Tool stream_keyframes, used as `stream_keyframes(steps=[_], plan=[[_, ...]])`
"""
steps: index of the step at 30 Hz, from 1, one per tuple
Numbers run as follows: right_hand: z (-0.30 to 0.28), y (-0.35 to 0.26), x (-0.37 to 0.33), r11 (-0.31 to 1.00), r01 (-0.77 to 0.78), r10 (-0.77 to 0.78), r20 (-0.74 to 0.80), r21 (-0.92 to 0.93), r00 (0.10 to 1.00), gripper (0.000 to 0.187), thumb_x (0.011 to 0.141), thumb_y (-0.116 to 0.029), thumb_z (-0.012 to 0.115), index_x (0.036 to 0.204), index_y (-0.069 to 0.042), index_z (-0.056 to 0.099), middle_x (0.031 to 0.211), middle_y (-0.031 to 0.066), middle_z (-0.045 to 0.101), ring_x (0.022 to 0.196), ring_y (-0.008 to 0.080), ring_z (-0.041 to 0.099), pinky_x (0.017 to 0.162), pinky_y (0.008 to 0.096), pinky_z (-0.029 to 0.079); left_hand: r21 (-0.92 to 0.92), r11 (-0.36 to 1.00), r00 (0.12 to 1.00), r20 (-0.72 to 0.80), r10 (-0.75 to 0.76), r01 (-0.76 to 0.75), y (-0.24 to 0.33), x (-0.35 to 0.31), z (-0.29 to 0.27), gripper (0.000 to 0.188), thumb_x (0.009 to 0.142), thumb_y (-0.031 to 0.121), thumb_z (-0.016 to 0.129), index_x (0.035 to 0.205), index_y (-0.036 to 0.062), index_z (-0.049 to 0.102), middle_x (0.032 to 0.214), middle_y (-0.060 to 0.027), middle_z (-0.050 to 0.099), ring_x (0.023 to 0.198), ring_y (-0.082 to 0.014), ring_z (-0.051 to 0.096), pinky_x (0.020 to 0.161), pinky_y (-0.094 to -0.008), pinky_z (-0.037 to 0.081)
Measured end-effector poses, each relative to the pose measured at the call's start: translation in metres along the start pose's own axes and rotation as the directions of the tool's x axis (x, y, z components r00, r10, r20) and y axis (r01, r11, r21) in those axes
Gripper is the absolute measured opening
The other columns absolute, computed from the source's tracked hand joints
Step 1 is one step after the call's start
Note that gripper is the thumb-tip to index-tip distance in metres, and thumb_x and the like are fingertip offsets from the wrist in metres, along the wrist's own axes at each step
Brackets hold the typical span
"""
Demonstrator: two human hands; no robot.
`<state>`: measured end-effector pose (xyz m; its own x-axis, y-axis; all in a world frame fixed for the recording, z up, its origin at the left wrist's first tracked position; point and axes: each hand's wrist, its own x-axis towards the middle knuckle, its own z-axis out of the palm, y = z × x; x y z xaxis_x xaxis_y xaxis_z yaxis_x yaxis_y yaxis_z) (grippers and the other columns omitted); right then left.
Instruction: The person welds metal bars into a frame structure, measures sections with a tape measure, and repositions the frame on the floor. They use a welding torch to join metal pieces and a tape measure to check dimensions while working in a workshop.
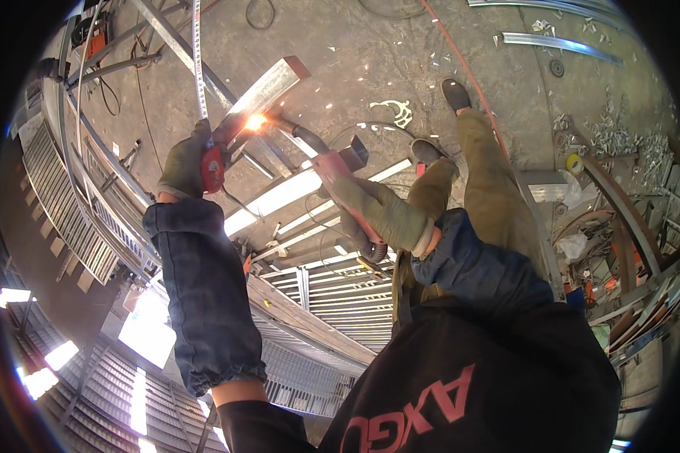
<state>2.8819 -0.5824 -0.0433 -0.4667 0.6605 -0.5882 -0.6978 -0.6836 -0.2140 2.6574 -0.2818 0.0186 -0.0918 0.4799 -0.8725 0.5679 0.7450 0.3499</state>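
My left hand (pixel 183 167), in a greenish work glove, is closed around a red tape measure (pixel 213 167). Its pale blade (pixel 198 60) runs out toward the far side. My gloved right hand (pixel 389 213) grips a welding torch (pixel 332 167) by its red handle. The torch's dark bent neck points at a bright orange-white glow (pixel 256 121) on the metal. That glow lies against a grey metal bar (pixel 268 92) with a reddish end, right of the tape measure. A long steel tube (pixel 175 44) slants in behind the bar.
Metal frames and rails (pixel 75 136) stand at the left. A red hose or cable (pixel 461 60) crosses the concrete floor. Metal strips (pixel 559 43) lie far right, with shavings (pixel 619 143) nearer. My feet (pixel 455 94) are right of the work. Scrap and curved pieces (pixel 619 204) crowd the right edge.
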Motion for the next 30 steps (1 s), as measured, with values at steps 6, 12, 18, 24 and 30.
stream_keyframes(steps=[6,12,18,24,30], plan=[[-0.008,0.009,-0.001,0.997,0.061,-0.062,-0.005,-0.04,0.998,0.055,0.108,-0.062,0.061,0.122,-0.009,0.066,0.073,-0.0011,0.063,0.046,0.0105,0.057,0.036,0.0272,0.042,0.078,0.996,0.996,-0.075,0.038,-0.033,0.004,-0.006,0.015,0.044,0.113,0.044,0.061,0.108,0.002,0.073,0.088,-0.006,0.071,0.075,-0.0188,0.068,0.068,-0.0303,0.056],[-0.027,-0.011,-0.038,0.981,0.133,-0.134,0.008,-0.138,0.991,0.05,0.113,-0.053,0.058,0.126,-0.005,0.067,0.076,0.0004,0.063,0.054,0.0101,0.058,0.048,0.0265,0.046,-0.059,0.998,0.998,-0.053,0.033,-0.036,-0.001,0.0,0.015,0.047,0.112,0.046,0.064,0.104,0.0009,0.073,0.085,-0.0077,0.07,0.072,-0.0201,0.067,0.067,-0.0347,0.057],[-0.043,-0.08,-0.093,0.912,0.169,-0.204,-0.058,-0.373,0.977,0.061,0.114,-0.06,0.05,0.127,-0.002,0.065,0.083,0.0041,0.066,0.065,0.0142,0.064,0.058,0.029,0.052,0.312,0.903,0.942,-0.063,0.329,-0.294,-0.065,0.007,-0.005,0.051,0.116,0.046,0.053,0.11,0.0007,0.075,0.087,-0.0101,0.074,0.077,-0.0224,0.07,0.074,-0.0367,0.057],[-0.067,-0.118,-0.089,0.947,0.138,-0.217,-0.26,-0.291,0.941,0.071,0.113,-0.057,0.055,0.157,-0.002,0.051,0.086,0.0038,0.067,0.068,0.0161,0.065,0.064,0.0322,0.056,0.111,0.963,0.905,-0.329,0.269,-0.246,-0.162,-0.138,0.075,0.049,0.114,0.041,0.053,0.109,-0.002,0.075,0.092,-0.0168,0.077,0.086,-0.0213,0.07,0.081,-0.0387,0.054],[-0.061,-0.153,-0.072,0.978,0.166,-0.2,-0.333,-0.128,0.922,0.065,0.112,-0.051,0.06,0.161,-0.011,0.048,0.084,0.0022,0.063,0.071,0.0184,0.064,0.067,0.0428,0.058,-0.236,0.97,0.948,-0.292,-0.131,0.061,-0.265,-0.246,0.2,0.043,0.109,0.037,0.065,0.1,-0.0033,0.077,0.086,-0.01,0.075,0.08,-0.0179,0.066,0.078,-0.0365,0.053]])
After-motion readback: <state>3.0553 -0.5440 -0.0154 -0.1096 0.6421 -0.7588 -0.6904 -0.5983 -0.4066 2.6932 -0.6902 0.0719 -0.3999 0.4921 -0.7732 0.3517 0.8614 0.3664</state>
